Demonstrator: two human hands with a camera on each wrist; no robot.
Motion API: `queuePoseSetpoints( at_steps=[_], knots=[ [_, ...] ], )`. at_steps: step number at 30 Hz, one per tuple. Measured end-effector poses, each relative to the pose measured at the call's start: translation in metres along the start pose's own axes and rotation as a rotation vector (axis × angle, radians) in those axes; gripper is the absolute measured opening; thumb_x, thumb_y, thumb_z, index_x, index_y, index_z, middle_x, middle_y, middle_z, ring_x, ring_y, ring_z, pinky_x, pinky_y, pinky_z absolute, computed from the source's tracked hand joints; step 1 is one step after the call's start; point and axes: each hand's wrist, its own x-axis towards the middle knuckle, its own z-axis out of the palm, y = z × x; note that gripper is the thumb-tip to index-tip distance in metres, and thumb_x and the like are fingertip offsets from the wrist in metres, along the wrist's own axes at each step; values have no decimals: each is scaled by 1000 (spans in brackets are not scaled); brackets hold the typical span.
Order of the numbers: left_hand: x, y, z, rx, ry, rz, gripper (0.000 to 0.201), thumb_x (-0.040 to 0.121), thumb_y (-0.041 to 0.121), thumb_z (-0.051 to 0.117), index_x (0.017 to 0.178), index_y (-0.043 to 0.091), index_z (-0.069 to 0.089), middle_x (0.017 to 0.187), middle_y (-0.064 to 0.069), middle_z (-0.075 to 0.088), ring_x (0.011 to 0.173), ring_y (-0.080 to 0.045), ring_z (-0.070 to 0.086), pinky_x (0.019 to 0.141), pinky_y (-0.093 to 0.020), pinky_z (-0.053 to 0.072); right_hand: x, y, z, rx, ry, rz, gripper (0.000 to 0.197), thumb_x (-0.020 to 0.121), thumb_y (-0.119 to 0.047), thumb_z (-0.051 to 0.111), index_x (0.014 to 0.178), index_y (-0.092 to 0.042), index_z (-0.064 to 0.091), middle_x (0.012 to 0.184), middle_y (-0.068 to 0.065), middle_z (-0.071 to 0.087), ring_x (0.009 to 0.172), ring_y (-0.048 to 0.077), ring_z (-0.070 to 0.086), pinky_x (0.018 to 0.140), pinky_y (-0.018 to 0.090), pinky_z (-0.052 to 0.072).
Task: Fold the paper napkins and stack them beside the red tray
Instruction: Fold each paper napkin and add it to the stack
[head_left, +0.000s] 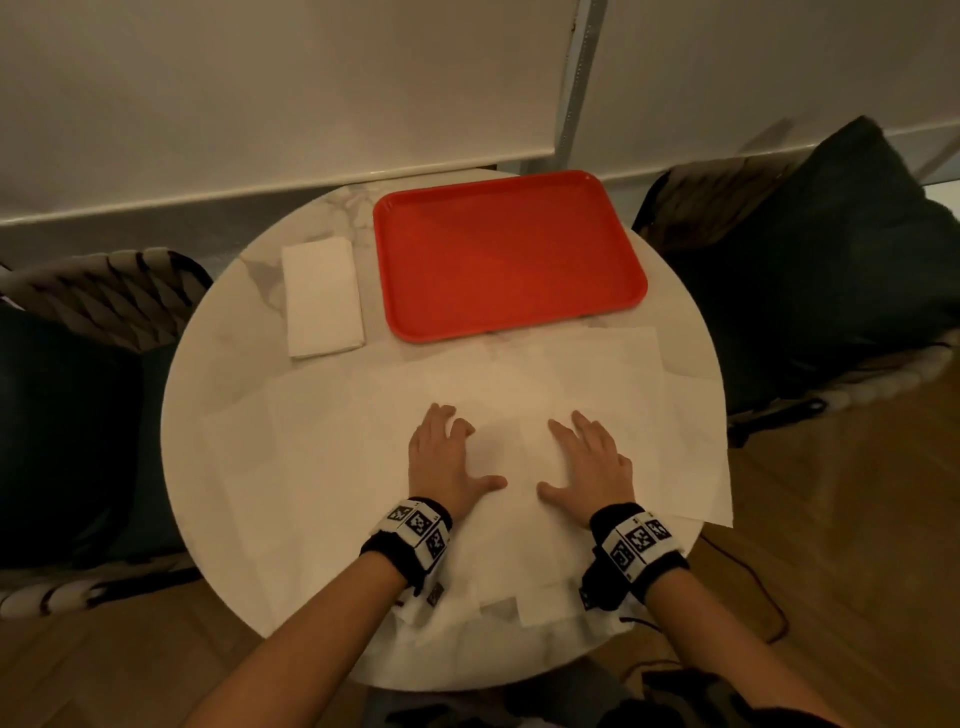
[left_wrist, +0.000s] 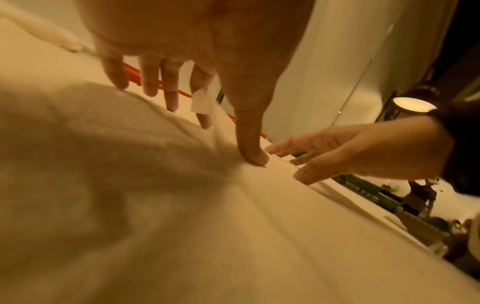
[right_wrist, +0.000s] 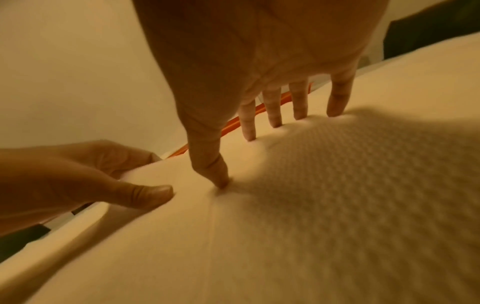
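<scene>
Round marble table (head_left: 218, 395) under me, unfolded paper napkins (head_left: 597, 374) spread overlapping across its near half. The red tray (head_left: 509, 254) sits at the far edge, a folded napkin stack (head_left: 322, 299) just to its left. My left hand (head_left: 447, 457) and right hand (head_left: 589, 460) press flat on the napkins, fingers spread, grasping nothing. Wristbands (head_left: 415, 530) show black-and-white square codes, no readable writing.

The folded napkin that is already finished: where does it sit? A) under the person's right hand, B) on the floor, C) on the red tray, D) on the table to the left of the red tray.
D: the folded napkin lies on the bare table just left of the red tray, apart from both hands.
</scene>
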Motion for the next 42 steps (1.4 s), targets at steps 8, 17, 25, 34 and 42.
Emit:
queuePoseSetpoints(
  at_steps=[8,17,25,34,42],
  knots=[
    [-21,23,1,-401,-37,26,23,84,26,69,102,15,61,99,3,66,90,-19,60,77,-27,45,-1,4,2,12,8,-23,88,76,-55,60,148,-42,12,160,-9,-2,147,20,0,112,45,18],
    [-24,30,-36,-711,135,-32,23,83,19,73,104,23,65,95,13,68,86,-1,64,78,-17,52,5,14,-34,433,158,-60,97,78,-41,74,151,-34,11,158,0,16,145,20,17,116,41,23],
    [-11,-12,-92,-917,294,-245,28,78,26,79,101,11,72,95,0,74,88,-17,69,79,-36,58,33,-23,-58,946,31,-92,42,71,-39,79,100,-9,69,104,-1,69,98,14,63,84,21,45],
    [-8,-30,-148,-1064,457,-179,20,87,26,70,76,10,72,75,-5,74,71,-18,70,64,-32,54,17,-170,-87,885,294,-491,16,76,-20,78,73,-22,63,83,-4,64,71,11,60,59,20,46],
    [-4,-47,-188,-1226,385,-52,31,94,30,58,73,8,62,62,2,58,63,-10,57,59,-26,49,26,-234,-82,655,107,-670,38,67,-44,82,101,-35,69,104,-11,48,84,4,51,71,11,39]
  ],
)
